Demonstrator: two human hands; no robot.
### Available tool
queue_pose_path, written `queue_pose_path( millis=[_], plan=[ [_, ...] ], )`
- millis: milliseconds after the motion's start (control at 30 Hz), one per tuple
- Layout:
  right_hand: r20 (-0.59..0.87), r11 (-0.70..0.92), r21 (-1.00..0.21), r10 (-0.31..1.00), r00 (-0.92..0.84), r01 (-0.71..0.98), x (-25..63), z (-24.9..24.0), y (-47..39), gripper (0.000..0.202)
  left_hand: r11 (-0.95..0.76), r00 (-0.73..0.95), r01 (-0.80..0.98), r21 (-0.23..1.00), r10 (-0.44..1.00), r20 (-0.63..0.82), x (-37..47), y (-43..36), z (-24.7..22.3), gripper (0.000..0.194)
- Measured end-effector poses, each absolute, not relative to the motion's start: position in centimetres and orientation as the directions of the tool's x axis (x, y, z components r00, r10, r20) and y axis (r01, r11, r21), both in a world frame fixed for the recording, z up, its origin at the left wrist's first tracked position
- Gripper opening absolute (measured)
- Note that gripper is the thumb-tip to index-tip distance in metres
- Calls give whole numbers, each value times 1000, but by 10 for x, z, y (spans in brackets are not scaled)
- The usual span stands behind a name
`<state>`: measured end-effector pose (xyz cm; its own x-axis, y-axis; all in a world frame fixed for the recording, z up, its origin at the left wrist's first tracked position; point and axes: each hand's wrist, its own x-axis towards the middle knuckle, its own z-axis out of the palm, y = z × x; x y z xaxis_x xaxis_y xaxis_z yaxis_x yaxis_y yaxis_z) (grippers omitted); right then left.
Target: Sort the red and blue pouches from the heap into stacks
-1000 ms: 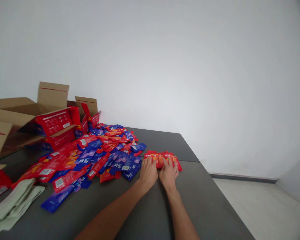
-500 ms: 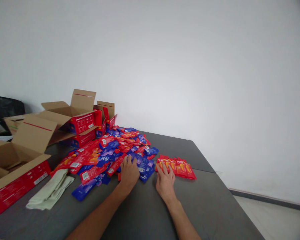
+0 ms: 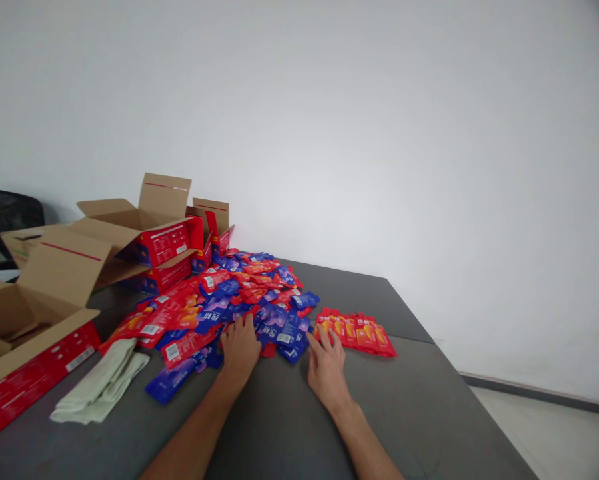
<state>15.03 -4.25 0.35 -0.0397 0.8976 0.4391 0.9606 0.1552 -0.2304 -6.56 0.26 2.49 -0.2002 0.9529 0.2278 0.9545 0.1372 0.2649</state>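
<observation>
Bare table (image 3: 414, 400) offered passage right of the right hand (image 3: 328, 373); red packets (image 3: 364, 335) blocked its front, while the pile (image 3: 214, 312), cloth (image 3: 99, 389) and boxes (image 3: 42, 367) crowded the left side.

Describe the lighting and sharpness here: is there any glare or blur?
In the head view, the wall looks brightest around its middle, dimming outward; in that view's top right corner, the picture darkens; in the head view, the row of red packets stands out in colour, but its finest print is too soft to read; no harsh glare shows on the dark table.
</observation>
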Motion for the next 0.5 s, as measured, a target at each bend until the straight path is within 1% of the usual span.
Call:
queue_pose_path(
  millis=[100, 167, 233, 300, 367, 400, 467, 500],
  plan=[
    [451, 167, -245, 891, -40, 955, 150, 3, -42, 52, 85, -166, 952, 293, 950, 264, -65, 0, 32, 60],
    [467, 184, -260, 883, -43, 948, 151, 1, -41, 51, 41, -146, 941, 336, 945, 292, -65, -1, 36, 54],
    [496, 212, -284, 867, -46, 935, 152, 0, -39, 49, -5, -143, 910, 416, 935, 324, -64, 0, 39, 47],
    [538, 262, -319, 841, -54, 911, 152, 0, -38, 45, -49, -179, 837, 545, 916, 358, -63, 1, 40, 42],
    [577, 324, -366, 815, -61, 872, 152, 2, -38, 42, -124, -209, 691, 712, 909, 361, -58, 3, 39, 39],
    [588, 355, -398, 806, -62, 846, 152, 4, -38, 40, -163, -208, 581, 797, 917, 339, -55, 3, 38, 36],
    [584, 399, -485, 810, -51, 778, 149, 8, -41, 36, -205, -150, 299, 932, 954, 258, -46, 3, 35, 33],
    [565, 411, -542, 824, -44, 733, 146, 10, -42, 34, -195, -100, 149, 970, 972, 211, -41, 2, 33, 32]
  ],
)
